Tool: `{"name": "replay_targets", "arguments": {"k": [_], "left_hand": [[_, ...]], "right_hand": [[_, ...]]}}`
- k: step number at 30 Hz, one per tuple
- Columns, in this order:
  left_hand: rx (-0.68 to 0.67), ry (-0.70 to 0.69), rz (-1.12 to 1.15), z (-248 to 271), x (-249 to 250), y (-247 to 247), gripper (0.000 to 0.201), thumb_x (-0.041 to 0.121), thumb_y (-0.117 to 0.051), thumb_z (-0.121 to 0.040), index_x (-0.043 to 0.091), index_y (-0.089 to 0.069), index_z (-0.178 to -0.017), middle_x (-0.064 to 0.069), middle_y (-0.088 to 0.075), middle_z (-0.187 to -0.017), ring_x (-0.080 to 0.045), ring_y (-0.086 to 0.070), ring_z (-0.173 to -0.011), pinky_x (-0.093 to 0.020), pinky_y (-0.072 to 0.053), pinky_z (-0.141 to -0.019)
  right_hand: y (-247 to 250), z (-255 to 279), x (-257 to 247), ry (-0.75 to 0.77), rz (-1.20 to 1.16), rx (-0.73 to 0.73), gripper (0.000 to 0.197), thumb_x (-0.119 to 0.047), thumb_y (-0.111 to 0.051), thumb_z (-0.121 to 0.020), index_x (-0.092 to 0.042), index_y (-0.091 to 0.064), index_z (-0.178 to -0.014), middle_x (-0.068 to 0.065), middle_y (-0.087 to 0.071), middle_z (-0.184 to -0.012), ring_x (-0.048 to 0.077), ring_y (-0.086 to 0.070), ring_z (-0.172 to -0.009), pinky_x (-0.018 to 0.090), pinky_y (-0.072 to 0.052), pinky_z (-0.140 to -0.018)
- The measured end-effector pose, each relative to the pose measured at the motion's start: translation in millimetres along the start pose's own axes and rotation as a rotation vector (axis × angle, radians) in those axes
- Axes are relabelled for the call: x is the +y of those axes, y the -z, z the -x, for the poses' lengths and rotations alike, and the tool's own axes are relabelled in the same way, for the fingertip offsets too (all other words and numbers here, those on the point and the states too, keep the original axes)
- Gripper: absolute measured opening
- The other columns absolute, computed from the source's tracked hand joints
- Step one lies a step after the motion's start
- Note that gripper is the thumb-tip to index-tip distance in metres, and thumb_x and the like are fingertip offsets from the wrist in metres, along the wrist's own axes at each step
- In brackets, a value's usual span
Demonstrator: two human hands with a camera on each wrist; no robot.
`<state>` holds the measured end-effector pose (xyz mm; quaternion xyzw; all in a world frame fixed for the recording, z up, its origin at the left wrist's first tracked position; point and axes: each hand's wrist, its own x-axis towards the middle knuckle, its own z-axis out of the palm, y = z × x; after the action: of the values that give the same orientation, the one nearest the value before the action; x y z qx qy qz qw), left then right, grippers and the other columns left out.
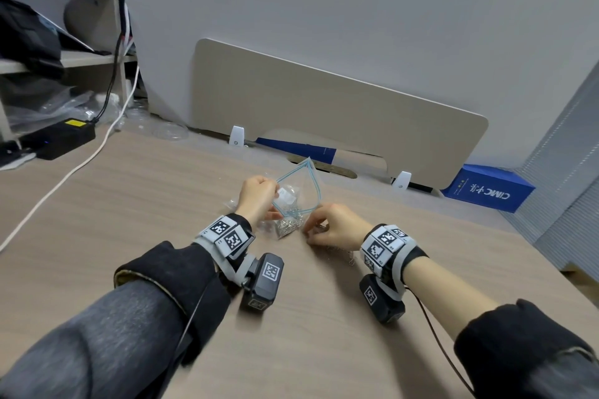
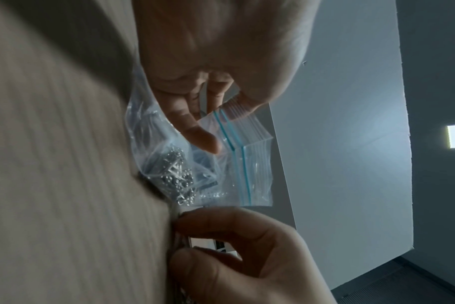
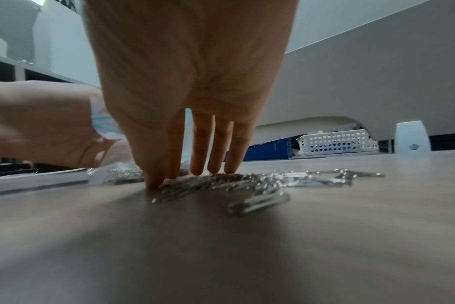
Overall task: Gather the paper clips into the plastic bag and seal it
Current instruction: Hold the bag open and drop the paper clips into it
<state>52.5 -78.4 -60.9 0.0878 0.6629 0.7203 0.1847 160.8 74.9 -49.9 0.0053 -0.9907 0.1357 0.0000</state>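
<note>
A clear zip bag (image 1: 298,188) with blue seal strips stands on the wooden table (image 1: 129,204), mouth up and open. My left hand (image 1: 259,194) pinches its near rim; in the left wrist view my thumb and fingers (image 2: 195,127) grip the bag (image 2: 247,164) at the seal. Silver paper clips (image 2: 177,170) lie heaped in its bottom. Loose paper clips (image 3: 247,185) are scattered on the table beside it. My right hand (image 1: 330,227) is down on that pile, with thumb and fingertips (image 3: 200,168) closing round a cluster of clips.
A beige divider panel (image 1: 324,113) runs along the table's back edge. A blue box (image 1: 489,188) sits at the back right, with a white perforated basket (image 3: 335,144) behind the panel. At the far left are a black power adapter (image 1: 61,136) and a white cable (image 1: 64,178).
</note>
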Motion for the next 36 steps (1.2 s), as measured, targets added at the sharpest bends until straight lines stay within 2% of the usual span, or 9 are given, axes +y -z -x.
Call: {"name": "replay_targets", "arguments": {"k": [8,11,14,18,23,26,29,32,36], "left_hand": [[-0.025,0.010,-0.026,1,-1,-2,0.016,0.010,-0.046,-0.092,0.005,-0.058,-0.100,-0.015,-0.057,-0.101,-0.019,-0.050,-0.054,-0.027,-0.052,-0.045],[-0.031,0.006,-0.020,4,-1,-3,0.017,0.010,-0.046,-0.092,0.003,-0.059,-0.102,-0.014,-0.057,-0.100,-0.018,-0.048,-0.051,-0.028,-0.052,-0.046],[-0.058,0.004,-0.005,8,-2,-5,0.011,0.010,-0.047,-0.092,0.008,-0.058,-0.092,-0.012,-0.056,-0.097,-0.016,-0.047,-0.050,-0.029,-0.054,-0.048],[-0.088,0.012,0.013,10,-2,-8,0.008,0.009,-0.049,-0.092,0.008,-0.056,-0.091,-0.010,-0.054,-0.092,-0.016,-0.047,-0.048,-0.032,-0.054,-0.052],[-0.091,0.007,0.017,10,-2,-7,0.007,0.009,-0.049,-0.093,0.007,-0.056,-0.092,-0.010,-0.054,-0.092,-0.015,-0.048,-0.048,-0.031,-0.054,-0.051],[-0.094,0.006,0.015,10,-2,-7,0.008,0.009,-0.050,-0.092,0.005,-0.056,-0.094,-0.010,-0.055,-0.092,-0.013,-0.049,-0.044,-0.031,-0.055,-0.050],[-0.090,0.009,0.010,9,-2,-8,0.007,0.008,-0.051,-0.090,0.005,-0.056,-0.093,-0.010,-0.054,-0.089,-0.013,-0.047,-0.040,-0.028,-0.054,-0.046],[-0.095,0.011,0.002,9,-2,-8,0.009,0.008,-0.052,-0.089,0.004,-0.057,-0.095,-0.010,-0.055,-0.089,-0.013,-0.048,-0.038,-0.028,-0.053,-0.044],[-0.103,0.009,-0.001,9,-3,-7,0.011,0.008,-0.053,-0.088,0.003,-0.058,-0.097,-0.010,-0.055,-0.090,-0.016,-0.048,-0.044,-0.029,-0.054,-0.047]], "right_hand": [[10,16,14,-0.094,0.005,-0.057,0.011,-0.011,-0.072,-0.079,-0.007,-0.076,-0.089,0.007,-0.074,-0.091,0.020,-0.068,-0.085,0.031,-0.055,-0.081],[20,25,26,-0.224,-0.150,0.137,0.007,-0.010,-0.067,-0.083,-0.012,-0.073,-0.085,0.006,-0.073,-0.086,0.022,-0.067,-0.080,0.030,-0.055,-0.075],[29,28,41,-0.452,-0.154,0.302,0.022,0.000,-0.051,-0.089,-0.007,-0.070,-0.098,0.006,-0.067,-0.090,0.010,-0.057,-0.064,0.021,-0.046,-0.062],[25,33,47,-0.717,-0.069,0.069,0.020,-0.004,-0.056,-0.088,0.000,-0.067,-0.104,0.012,-0.065,-0.086,0.024,-0.060,-0.075,0.027,-0.047,-0.063],[17,28,43,-0.629,-0.096,0.054,0.020,-0.002,-0.059,-0.086,-0.005,-0.074,-0.099,0.013,-0.072,-0.097,0.024,-0.064,-0.087,0.026,-0.046,-0.072],[20,26,41,-0.564,-0.029,0.029,0.021,-0.012,-0.063,-0.088,-0.007,-0.071,-0.106,0.012,-0.071,-0.108,0.024,-0.064,-0.095,0.025,-0.045,-0.077],[24,29,39,-0.521,0.052,0.016,0.049,-0.035,-0.066,-0.087,-0.008,-0.057,-0.127,0.011,-0.062,-0.123,0.026,-0.059,-0.112,0.029,-0.046,-0.090],[23,34,35,-0.478,0.078,-0.149,0.079,-0.057,-0.070,-0.077,-0.016,-0.044,-0.140,0.006,-0.053,-0.134,0.023,-0.052,-0.124,0.031,-0.042,-0.101],[20,34,30,-0.393,0.110,-0.188,0.074,-0.053,-0.078,-0.071,-0.018,-0.056,-0.132,0.004,-0.059,-0.126,0.021,-0.057,-0.115,0.030,-0.045,-0.098]]}}
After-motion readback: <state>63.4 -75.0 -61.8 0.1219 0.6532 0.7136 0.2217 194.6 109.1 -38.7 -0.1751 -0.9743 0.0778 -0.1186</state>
